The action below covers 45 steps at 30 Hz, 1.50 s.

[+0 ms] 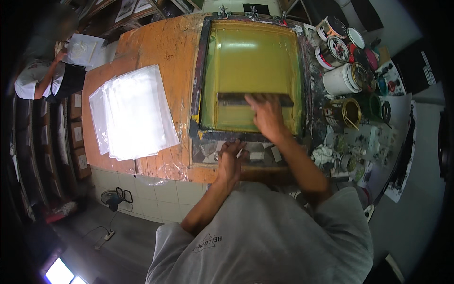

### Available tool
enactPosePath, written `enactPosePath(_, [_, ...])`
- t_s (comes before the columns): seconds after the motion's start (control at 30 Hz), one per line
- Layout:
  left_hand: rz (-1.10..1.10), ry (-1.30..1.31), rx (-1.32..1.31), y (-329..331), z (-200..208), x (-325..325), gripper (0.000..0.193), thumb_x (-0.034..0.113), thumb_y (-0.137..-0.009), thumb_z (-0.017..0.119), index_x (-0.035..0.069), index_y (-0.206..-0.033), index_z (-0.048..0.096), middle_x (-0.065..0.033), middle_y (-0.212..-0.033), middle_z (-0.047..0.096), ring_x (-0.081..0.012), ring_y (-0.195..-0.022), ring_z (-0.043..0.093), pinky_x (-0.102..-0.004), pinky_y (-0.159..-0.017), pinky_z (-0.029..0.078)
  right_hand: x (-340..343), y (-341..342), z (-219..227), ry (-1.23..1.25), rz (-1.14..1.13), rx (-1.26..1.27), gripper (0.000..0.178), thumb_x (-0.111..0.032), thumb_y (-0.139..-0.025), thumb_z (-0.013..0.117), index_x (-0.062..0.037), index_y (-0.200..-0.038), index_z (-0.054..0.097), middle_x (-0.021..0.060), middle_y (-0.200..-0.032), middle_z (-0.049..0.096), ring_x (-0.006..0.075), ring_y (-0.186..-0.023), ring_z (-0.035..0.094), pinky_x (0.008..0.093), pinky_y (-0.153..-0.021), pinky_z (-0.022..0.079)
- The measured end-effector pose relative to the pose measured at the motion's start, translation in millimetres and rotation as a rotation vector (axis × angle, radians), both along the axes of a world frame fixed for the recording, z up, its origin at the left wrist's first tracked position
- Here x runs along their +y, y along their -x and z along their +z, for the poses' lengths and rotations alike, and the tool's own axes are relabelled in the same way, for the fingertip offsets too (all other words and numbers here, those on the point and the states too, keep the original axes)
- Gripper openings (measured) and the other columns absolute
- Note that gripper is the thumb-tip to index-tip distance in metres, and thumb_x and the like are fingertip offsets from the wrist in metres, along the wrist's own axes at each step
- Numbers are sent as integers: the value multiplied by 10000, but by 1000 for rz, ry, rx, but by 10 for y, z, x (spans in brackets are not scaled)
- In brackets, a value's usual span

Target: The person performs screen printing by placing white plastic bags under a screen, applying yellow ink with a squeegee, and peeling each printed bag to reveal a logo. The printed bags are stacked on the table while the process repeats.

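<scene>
A screen-printing frame [205, 61] with dark edges and a yellow-green mesh [255, 61] lies on the wooden table in front of me. My right hand [268, 116] is closed on a long dark squeegee [231, 98], which lies crosswise on the lower part of the mesh. My left hand [231, 151] rests at the frame's near edge, its fingers bent and somewhat apart, with nothing visible in them. Under and beside it are pale patches on the board [257, 155]. To the left lies a loose stack of clear plastic sheets [137, 113].
Ink tubs and cans [338, 80] crowd the table's right side, with a crumpled white rag [323, 155] nearer me. Metal clamps [253, 12] stand at the frame's far edge. A person [45, 75] holds a sheet at the far left, by shelves [42, 142]. A fan [112, 199] is at lower left.
</scene>
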State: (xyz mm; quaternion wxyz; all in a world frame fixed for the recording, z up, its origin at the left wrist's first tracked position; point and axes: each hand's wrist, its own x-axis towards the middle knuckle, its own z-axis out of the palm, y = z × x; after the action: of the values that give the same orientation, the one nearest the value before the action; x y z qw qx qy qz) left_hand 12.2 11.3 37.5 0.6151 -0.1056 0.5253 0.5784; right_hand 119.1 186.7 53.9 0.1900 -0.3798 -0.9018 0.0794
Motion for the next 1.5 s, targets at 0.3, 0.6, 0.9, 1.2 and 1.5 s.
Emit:
enactPosePath(0.3, [21,-8,-19,-7,-398,14,285,198,-961,572,61,-1210,587,-94,-1146,584,-273,-1211,555,-602,-1081,396,-616,-109,260,379,-96,-192,641,-17,-783,726,-84,-1403,578,139,-1059,686,332,-1076,616,549,-980,385])
enactPosePath(0.6, [24,76,-37,-11,-422,80,665,355,-939,586,37,-1491,396,-137,-1276,477,-329,-1312,491,-669,-1137,294,-510,-17,-448,64,-141,-131,570,-36,-901,655,-210,-1430,534,92,-1063,589,267,-1119,602,826,-1126,173])
enactPosePath(0.9, [107,195,-40,-33,-206,166,350,317,-926,642,108,-1200,574,-75,-1083,539,-274,-1108,559,-592,-951,447,1321,323,-677,-4,-153,-154,781,-154,-784,854,-206,-1485,514,99,-1267,581,266,-1312,529,820,-1167,92])
enactPosePath(1.2, [151,203,-73,4,-219,119,241,299,-949,672,152,-1117,580,-40,-1044,548,-273,-1075,553,-564,-942,470,2937,576,-664,-24,-148,-178,804,-203,-804,858,-223,-1518,489,109,-1319,604,292,-1324,535,763,-1171,162])
enactPosePath(1.5, [111,62,-71,63,-194,23,216,315,-967,685,137,-1053,596,-73,-1005,587,-290,-1040,603,-601,-970,505,1946,153,-56,134,-57,33,558,-127,-940,692,-171,-1471,527,146,-1199,614,336,-1187,565,522,-993,368])
